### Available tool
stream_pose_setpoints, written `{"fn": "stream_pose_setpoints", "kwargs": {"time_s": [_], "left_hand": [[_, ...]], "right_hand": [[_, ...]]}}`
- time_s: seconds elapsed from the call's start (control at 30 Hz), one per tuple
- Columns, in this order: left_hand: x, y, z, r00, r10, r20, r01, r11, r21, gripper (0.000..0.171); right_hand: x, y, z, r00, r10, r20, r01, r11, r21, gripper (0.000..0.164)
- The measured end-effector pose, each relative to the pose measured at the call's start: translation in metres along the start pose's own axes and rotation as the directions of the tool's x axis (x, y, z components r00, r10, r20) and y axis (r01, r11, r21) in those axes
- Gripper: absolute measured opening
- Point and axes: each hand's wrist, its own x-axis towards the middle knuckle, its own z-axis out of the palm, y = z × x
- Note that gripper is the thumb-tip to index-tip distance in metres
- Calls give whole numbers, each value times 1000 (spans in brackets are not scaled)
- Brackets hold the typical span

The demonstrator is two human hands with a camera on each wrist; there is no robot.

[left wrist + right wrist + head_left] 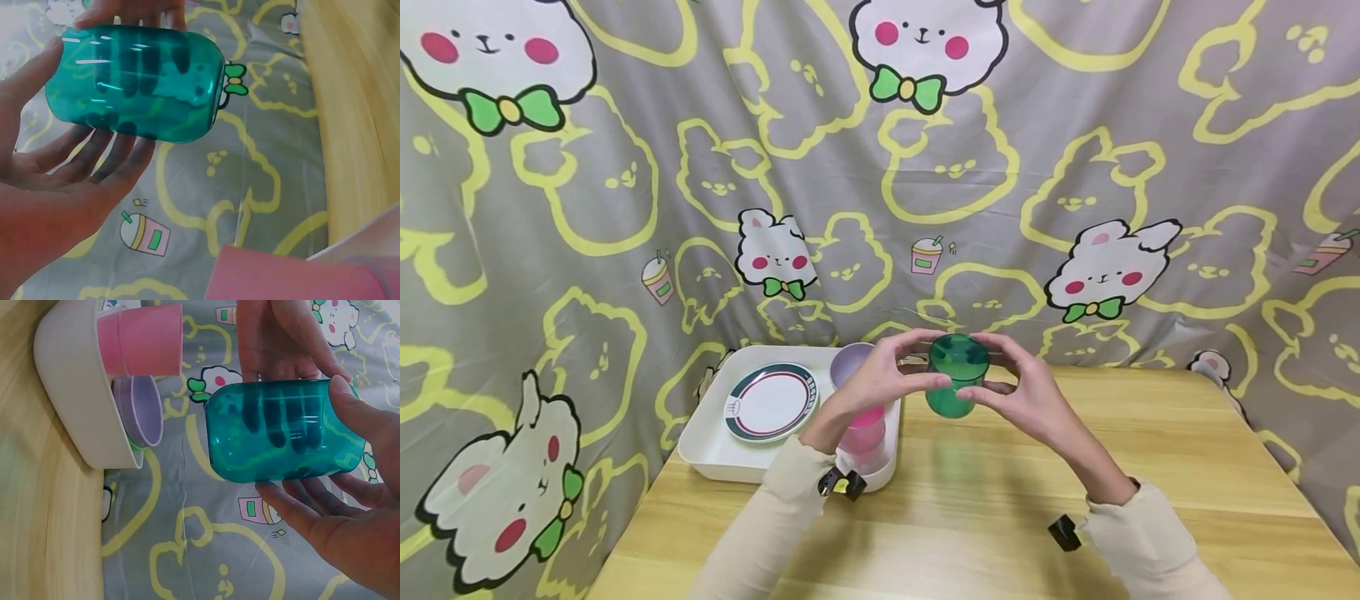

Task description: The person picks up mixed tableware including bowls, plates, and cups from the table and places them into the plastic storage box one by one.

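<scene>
A see-through green cup (pixel 956 379) is held up above the wooden table, one hand on each side of it. My left hand (pixel 891 369) grips its left side, thumb near the front and fingers behind. On the opposite side my right hand (pixel 1021 387) grips it the same way. In the left wrist view the cup (pixel 137 84) shows finger shapes through its wall. The right wrist view has the cup (pixel 284 431) between both hands, with nothing visible inside it.
Left of the cup, a white tray (pixel 700 446) stands on the wooden table (pixel 1000 533). It bears a plate (pixel 772 402) with a dark green rim, pink cups (pixel 863 429) and purple bowls (pixel 147 412). A patterned grey curtain (pixel 850 183) hangs behind the table.
</scene>
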Motion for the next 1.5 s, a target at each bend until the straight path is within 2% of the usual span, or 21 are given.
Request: {"fn": "stream_pose_setpoints", "kwargs": {"time_s": [0.2,0.33,0.53,0.7,0.83,0.97,1.3,1.5], "left_hand": [[-7,4,-7,1000,-17,-15,17,1000,20,52],[-14,5,-14,999,-27,-35,27,1000,1,51],[-33,5,-32,990,-70,-119,76,996,40,54],[-57,4,-49,972,-111,-209,130,988,80,57],[-74,-1,-60,962,-87,-259,118,987,107,55],[-84,-7,-68,955,-60,-290,101,986,130,57],[-94,-24,-72,953,-73,-293,104,990,94,57],[-98,-34,-72,952,-85,-294,116,989,89,58]], "right_hand": [[-1,-1,3,999,-35,41,33,998,45,75],[-1,-2,3,997,-66,48,65,997,29,74],[-3,0,-3,996,-75,47,78,995,-59,64],[-11,11,-13,994,-103,33,108,979,-176,56],[-21,23,-23,991,-131,13,130,957,-259,55],[-31,34,-33,991,-134,-5,126,939,-320,56],[-52,57,-45,988,-152,-38,121,894,-431,58],[-62,68,-53,989,-135,-59,92,879,-467,58]]}}
